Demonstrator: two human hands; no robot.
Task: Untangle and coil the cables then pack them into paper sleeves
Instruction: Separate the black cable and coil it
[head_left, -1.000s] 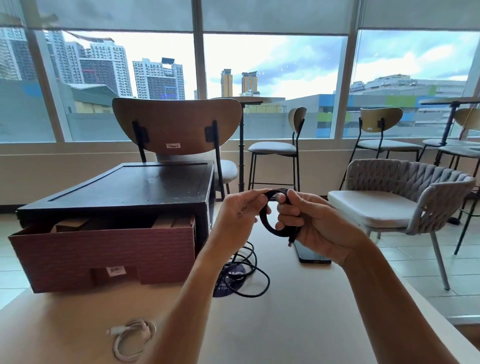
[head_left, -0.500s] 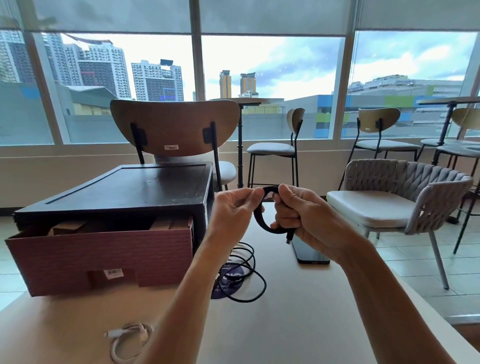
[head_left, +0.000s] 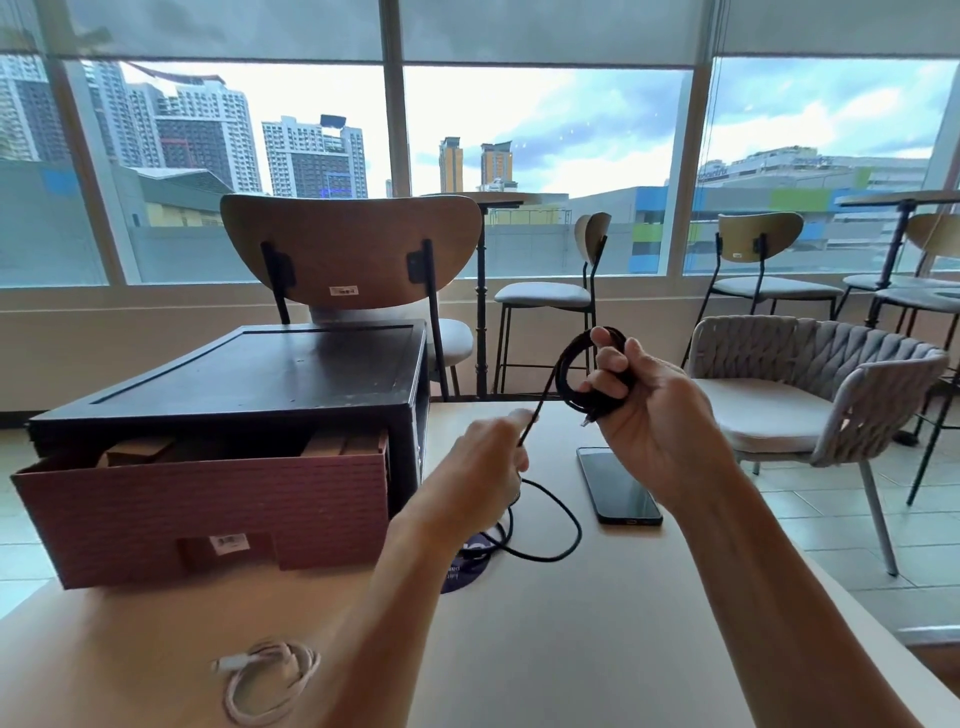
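left hand (head_left: 478, 467) dropped lower, pinches black cable (head_left: 539, 402) | right hand (head_left: 654, 415) grips coil (head_left: 562, 375) | pink box (head_left: 208, 499) holds brown cardboard (head_left: 140, 449)

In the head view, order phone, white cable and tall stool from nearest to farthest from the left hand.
1. phone, right of the left hand.
2. white cable, table's near left corner.
3. tall stool, by the window.

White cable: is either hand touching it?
No, the white cable lies alone on the table; the left hand and right hand hold the black cable.
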